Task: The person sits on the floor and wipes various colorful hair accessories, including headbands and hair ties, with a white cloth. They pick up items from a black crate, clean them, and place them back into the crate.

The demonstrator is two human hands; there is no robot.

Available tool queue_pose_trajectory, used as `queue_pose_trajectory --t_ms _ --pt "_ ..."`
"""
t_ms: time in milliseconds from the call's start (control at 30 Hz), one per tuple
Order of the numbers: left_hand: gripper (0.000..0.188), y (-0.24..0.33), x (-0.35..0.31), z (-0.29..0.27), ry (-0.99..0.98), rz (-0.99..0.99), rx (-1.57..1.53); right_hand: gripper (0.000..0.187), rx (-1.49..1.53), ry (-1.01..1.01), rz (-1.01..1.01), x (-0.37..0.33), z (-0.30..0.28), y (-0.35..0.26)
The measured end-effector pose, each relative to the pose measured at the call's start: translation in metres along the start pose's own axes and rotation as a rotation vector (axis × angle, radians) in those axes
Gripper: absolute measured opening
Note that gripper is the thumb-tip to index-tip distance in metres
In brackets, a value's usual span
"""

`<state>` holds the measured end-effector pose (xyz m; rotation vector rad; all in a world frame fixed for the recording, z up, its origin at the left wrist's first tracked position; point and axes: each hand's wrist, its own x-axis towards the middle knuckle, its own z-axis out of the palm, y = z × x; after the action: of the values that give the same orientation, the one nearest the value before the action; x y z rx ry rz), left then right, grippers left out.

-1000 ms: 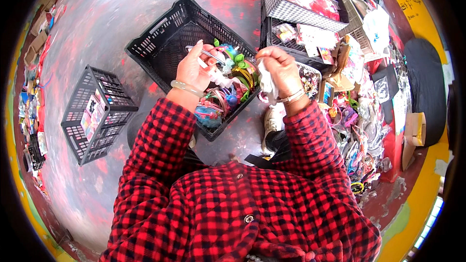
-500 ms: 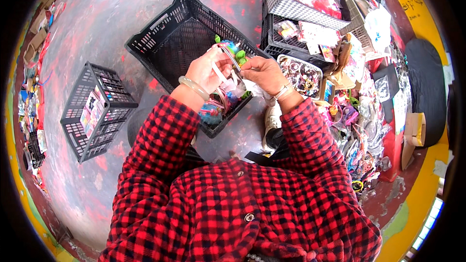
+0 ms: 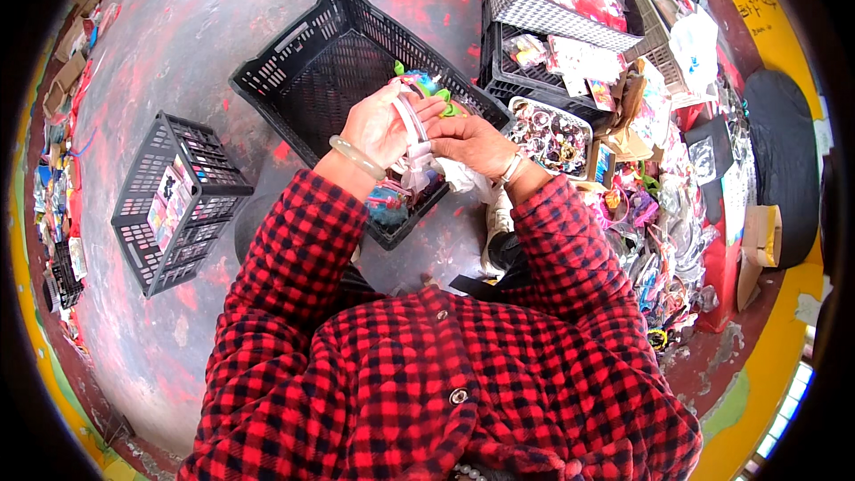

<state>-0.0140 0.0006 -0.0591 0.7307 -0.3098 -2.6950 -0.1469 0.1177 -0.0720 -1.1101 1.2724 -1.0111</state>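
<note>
Over the near end of a large black plastic crate (image 3: 289, 58) I hold a thin white headband (image 3: 411, 121) with a pale, ribbon-like piece hanging at its lower end (image 3: 417, 160). My left hand (image 3: 374, 125) is turned palm up with the band lying across its fingers, held under the thumb. From the right, the fingers of my right hand (image 3: 476, 144) pinch the band's lower part. Sheer white material (image 3: 463, 178) hangs below my right hand. Partly hidden under my hands, colourful hair ornaments (image 3: 388, 203) in blue, pink and green lie in the crate.
A smaller black crate (image 3: 205, 191) stands to the left on the floor. At the right are stacked crates (image 3: 570, 22) full of packaged goods, a white tray (image 3: 552, 138) of small accessories and a heap of bagged items (image 3: 659, 258). My shoe (image 3: 497, 245) is close by the crate.
My left palm has turned further upward with its fingers stretched out. My right hand has shifted slightly down and left along the band, and the pale ribbon-like piece now hangs lower between my hands.
</note>
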Motion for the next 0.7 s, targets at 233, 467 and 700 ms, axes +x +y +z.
queue_pose_trajectory --t_ms 233,467,700 --pt "0.024 -0.002 0.002 0.004 -0.073 0.021 0.001 0.019 0.430 0.080 0.241 -0.006 0.005 -0.014" --pt "0.034 -0.021 0.005 0.003 -0.078 -0.106 0.206 0.014 0.238 0.117 0.212 -0.003 0.012 -0.015" --pt "0.048 -0.030 0.009 0.005 -0.182 -0.131 0.200 0.015 0.508 0.135 0.217 -0.005 -0.001 -0.016"
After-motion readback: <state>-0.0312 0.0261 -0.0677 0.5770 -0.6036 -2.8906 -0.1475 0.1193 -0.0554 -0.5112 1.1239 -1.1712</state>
